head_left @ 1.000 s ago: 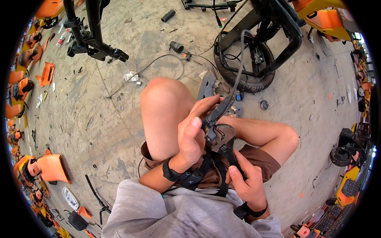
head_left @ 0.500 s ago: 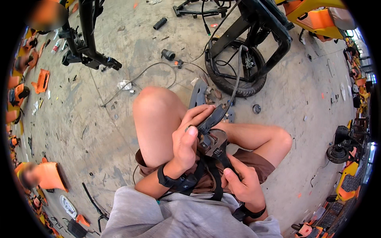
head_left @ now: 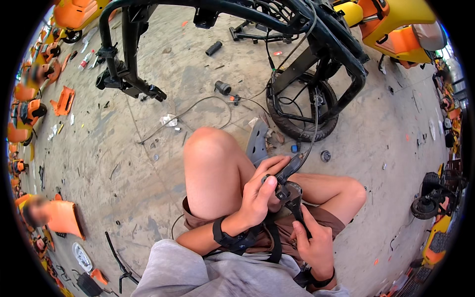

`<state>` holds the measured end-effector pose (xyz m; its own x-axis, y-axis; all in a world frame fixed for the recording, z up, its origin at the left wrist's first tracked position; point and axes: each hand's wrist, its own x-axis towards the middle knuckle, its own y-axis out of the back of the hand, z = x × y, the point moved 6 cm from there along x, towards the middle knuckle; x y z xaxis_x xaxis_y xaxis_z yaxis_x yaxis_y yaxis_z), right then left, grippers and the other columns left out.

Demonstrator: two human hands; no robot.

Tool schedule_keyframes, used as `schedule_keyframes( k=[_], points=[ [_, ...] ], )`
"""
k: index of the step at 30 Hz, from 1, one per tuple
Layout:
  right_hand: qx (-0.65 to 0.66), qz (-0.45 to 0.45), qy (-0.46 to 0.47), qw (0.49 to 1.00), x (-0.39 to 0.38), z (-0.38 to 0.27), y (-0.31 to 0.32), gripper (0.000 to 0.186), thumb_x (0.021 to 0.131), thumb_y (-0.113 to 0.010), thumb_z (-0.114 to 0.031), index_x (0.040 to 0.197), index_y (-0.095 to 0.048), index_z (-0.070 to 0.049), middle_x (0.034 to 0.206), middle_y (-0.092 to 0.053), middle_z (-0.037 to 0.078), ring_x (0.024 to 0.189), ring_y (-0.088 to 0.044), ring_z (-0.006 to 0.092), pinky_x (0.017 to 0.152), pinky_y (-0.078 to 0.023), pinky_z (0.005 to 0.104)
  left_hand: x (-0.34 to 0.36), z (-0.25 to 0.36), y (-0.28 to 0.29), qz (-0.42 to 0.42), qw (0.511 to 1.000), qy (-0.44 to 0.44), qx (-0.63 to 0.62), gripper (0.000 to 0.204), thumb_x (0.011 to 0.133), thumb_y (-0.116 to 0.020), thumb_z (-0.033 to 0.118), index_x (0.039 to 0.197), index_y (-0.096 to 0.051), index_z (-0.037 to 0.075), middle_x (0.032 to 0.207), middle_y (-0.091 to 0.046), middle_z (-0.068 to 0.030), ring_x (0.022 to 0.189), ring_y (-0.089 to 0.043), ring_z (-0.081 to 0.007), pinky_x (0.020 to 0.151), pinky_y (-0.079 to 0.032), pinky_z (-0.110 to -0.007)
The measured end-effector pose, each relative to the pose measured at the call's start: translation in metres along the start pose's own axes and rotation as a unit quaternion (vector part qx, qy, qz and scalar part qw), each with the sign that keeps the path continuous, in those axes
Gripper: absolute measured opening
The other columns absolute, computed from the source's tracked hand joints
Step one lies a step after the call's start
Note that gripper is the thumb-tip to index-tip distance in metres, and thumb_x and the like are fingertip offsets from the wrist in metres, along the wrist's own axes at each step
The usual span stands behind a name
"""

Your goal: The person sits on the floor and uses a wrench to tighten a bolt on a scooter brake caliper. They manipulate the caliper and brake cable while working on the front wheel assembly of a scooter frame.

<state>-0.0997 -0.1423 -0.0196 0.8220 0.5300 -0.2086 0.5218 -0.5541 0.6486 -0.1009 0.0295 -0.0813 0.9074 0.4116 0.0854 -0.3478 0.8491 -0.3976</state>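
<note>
My left hand [head_left: 256, 199] is wrapped round a dark metal part [head_left: 283, 190] with a rounded plate, held above my lap. A grey cable [head_left: 313, 134] runs from this part up toward the wheel of a black frame. In my right hand [head_left: 316, 242] is a black adjustable wrench [head_left: 297, 212], its handle rising from my fingers. The wrench's head lies against the near side of the part; whether its jaws grip anything there is too small to tell. My left fingers hide some of the part.
A black vehicle frame [head_left: 341, 49] with a tyred wheel [head_left: 324, 129] stands ahead. On the concrete floor lie a black cylinder [head_left: 223, 87], a looped cable [head_left: 194, 101], a black ring [head_left: 325, 156] and an orange panel [head_left: 63, 101]. Yellow-and-orange vehicles line both sides.
The view has shifted, so the frame and floor items appear farther right and lower. My hands still hold the part and the wrench, with the part turned slightly.
</note>
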Motion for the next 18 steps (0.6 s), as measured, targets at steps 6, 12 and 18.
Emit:
schedule_keyframes(
  k=[6,12,18],
  points=[
    [-0.085,0.071,0.080,0.991,-0.001,-0.008,0.007,0.041,0.088,-0.066,-0.007,0.128,-0.060,-0.003,0.064,-0.059,0.014,0.050,-0.058,0.0285,0.049,-0.045,0.0369,0.001,-0.003,-0.007,-0.035,0.999,0.002,0.007,0.061,0.103,-0.035,0.037,0.131,-0.051,-0.015,0.140,-0.045,-0.0211,0.127,-0.046,-0.0275,0.109,-0.032,-0.036],
    [-0.098,0.096,0.103,0.985,-0.001,-0.003,0.007,0.040,0.087,-0.067,-0.006,0.127,-0.062,-0.005,0.070,-0.062,0.015,0.057,-0.061,0.0315,0.053,-0.047,0.0399,0.000,-0.003,-0.004,-0.039,0.996,0.020,0.075,0.070,0.101,-0.034,0.051,0.135,-0.050,-0.009,0.137,-0.050,-0.0161,0.121,-0.050,-0.0216,0.095,-0.043,-0.030],
    [-0.124,0.166,0.132,0.969,-0.018,-0.003,0.012,0.028,0.100,-0.053,-0.016,0.117,-0.062,0.005,0.095,-0.069,0.022,0.079,-0.066,0.0327,0.073,-0.053,0.0390,-0.009,-0.027,-0.033,-0.097,0.994,0.035,0.021,0.048,0.105,-0.043,0.032,0.136,-0.051,-0.004,0.138,-0.049,-0.0122,0.132,-0.043,-0.0233,0.112,-0.030,-0.035]
  ],
)
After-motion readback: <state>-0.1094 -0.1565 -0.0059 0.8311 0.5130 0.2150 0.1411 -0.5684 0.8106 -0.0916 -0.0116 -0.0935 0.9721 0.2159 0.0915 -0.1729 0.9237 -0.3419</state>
